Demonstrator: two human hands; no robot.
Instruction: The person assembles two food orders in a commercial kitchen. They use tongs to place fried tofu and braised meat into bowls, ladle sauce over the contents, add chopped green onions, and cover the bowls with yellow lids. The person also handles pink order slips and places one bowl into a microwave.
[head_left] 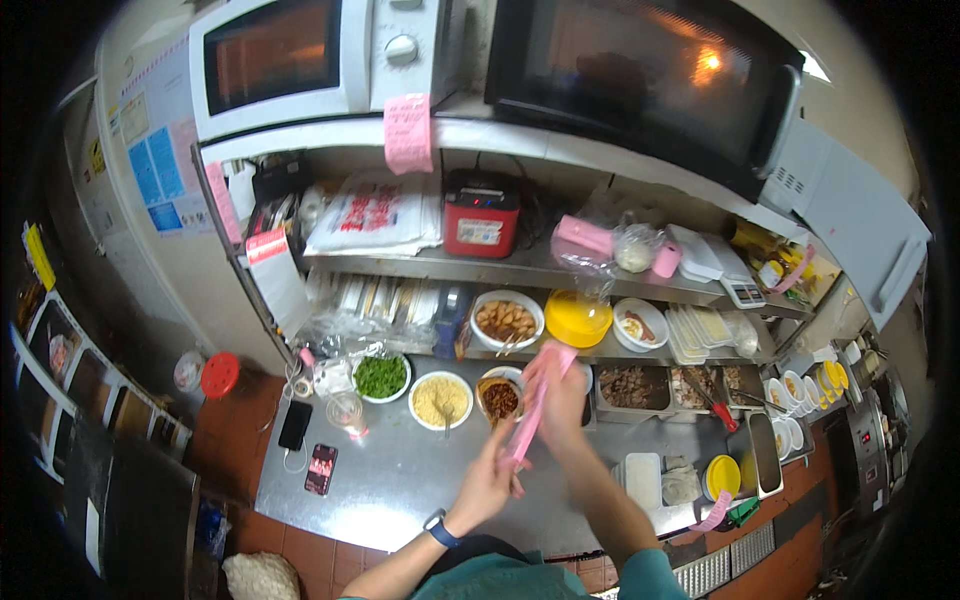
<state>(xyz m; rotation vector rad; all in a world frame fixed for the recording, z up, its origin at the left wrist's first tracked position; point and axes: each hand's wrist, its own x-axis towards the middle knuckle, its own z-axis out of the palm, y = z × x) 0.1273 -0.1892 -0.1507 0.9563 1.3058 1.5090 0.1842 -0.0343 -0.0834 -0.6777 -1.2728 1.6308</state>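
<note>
A long pink strip [530, 415], which looks like receipt paper, slants between my hands above the steel counter [400, 500]. My right hand [564, 408] is closed on its upper part. My left hand [487, 483], below a wrist with a dark watch, has its fingers closed at the strip's lower end. Just behind them sits a bowl of dark red chilli sauce [500, 398], partly covered by the strip and hands. Left of it stand a bowl of chopped pale garlic [440, 400] with a spoon and a bowl of chopped green herbs [382, 378].
Two phones [320, 469] lie at the counter's left. Steel trays of meat [634, 388] and a white container [642, 480] are on the right. Above, a shelf carries a red printer [482, 222], a bowl of brown food [507, 318] and yellow plates [578, 318]. Microwaves [640, 90] top the rack.
</note>
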